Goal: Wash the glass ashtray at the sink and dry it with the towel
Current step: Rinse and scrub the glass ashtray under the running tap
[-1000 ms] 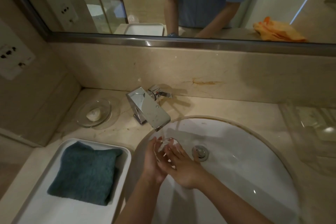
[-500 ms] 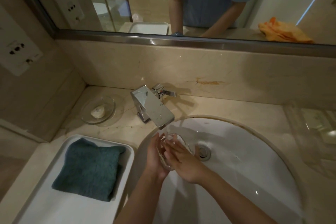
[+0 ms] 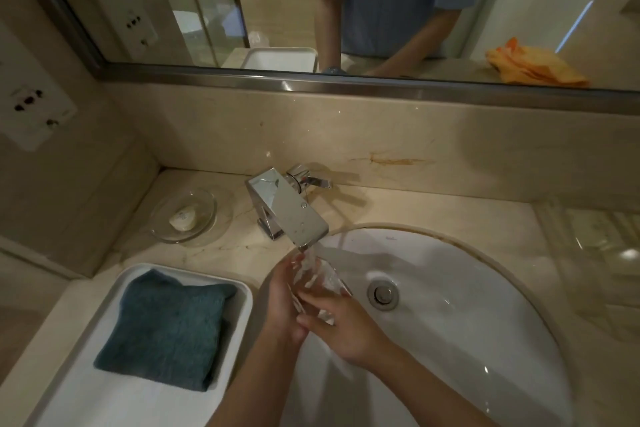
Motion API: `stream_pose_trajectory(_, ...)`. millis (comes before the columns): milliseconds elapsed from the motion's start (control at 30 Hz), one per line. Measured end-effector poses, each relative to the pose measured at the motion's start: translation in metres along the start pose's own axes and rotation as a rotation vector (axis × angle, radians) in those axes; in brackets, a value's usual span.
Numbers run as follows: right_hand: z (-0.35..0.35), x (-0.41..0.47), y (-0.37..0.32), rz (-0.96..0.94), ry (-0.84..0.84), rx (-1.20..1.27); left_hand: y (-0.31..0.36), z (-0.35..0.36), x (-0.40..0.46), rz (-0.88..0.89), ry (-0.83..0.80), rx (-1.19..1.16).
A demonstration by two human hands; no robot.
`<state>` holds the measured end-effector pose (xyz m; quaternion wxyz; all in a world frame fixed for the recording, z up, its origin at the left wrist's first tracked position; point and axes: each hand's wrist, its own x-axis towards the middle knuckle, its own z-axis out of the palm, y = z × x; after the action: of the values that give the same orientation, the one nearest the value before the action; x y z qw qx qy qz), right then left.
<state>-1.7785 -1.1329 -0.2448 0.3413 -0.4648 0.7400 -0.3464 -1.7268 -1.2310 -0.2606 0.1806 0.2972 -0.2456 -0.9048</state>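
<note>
The clear glass ashtray (image 3: 322, 279) is tilted on edge under the running water of the chrome faucet (image 3: 289, 215), over the left part of the white sink (image 3: 467, 305). My left hand (image 3: 282, 302) holds its left side, fingers curled round the rim. The fingers of my right hand (image 3: 341, 329) lie across the ashtray's near face. A folded teal towel (image 3: 166, 326) lies in a white tray (image 3: 239, 319) on the counter to the left of the sink.
A glass soap dish (image 3: 185, 215) with a small soap bar stands at the back left of the marble counter. The mirror (image 3: 346, 10) above reflects an orange cloth (image 3: 533, 62). The faucet lever (image 3: 310, 178) points right. A clear glass tray (image 3: 595, 239) sits at the right.
Both hands have turned the ashtray more upright under the stream and shifted it slightly toward the spout. The water keeps running.
</note>
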Motion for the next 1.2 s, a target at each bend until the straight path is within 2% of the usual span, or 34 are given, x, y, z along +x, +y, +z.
stream_pose_trajectory(133,-0.005,0.005,0.006,0.136,-0.173,-0.179,-0.001,-0.001,0.002,-0.051,-0.017,-0.036)
stream_pose_trajectory(200,-0.004,0.007,0.004,0.134,-0.16,-0.17,-0.002,-0.001,0.005,-0.071,-0.023,-0.048)
stream_pose_trajectory(367,0.007,0.004,-0.001,0.034,0.151,0.002,-0.004,-0.005,0.012,-0.104,0.019,-0.042)
stream_pose_trajectory(467,0.011,-0.001,-0.002,0.116,0.244,0.08,-0.005,-0.007,0.014,-0.121,0.041,0.003)
stream_pose_trajectory(567,0.009,-0.002,-0.003,0.115,0.191,0.033,-0.007,-0.009,0.016,-0.125,0.019,0.003)
stream_pose_trajectory(667,0.004,0.001,0.004,0.145,0.055,-0.01,-0.008,-0.01,0.017,-0.138,0.027,0.006)
stream_pose_trajectory(867,-0.006,0.005,0.019,0.172,-0.092,0.244,-0.006,-0.006,0.017,-0.128,0.038,-0.001)
stream_pose_trajectory(1033,-0.01,0.013,0.024,0.2,-0.049,0.356,-0.007,-0.012,0.019,-0.136,0.058,0.008)
stream_pose_trajectory(1133,-0.012,0.015,0.019,0.252,-0.033,0.478,-0.006,-0.012,0.018,-0.217,0.085,0.182)
stream_pose_trajectory(1200,-0.013,0.017,0.017,0.296,-0.024,0.554,-0.008,-0.011,0.017,-0.209,0.123,0.311)
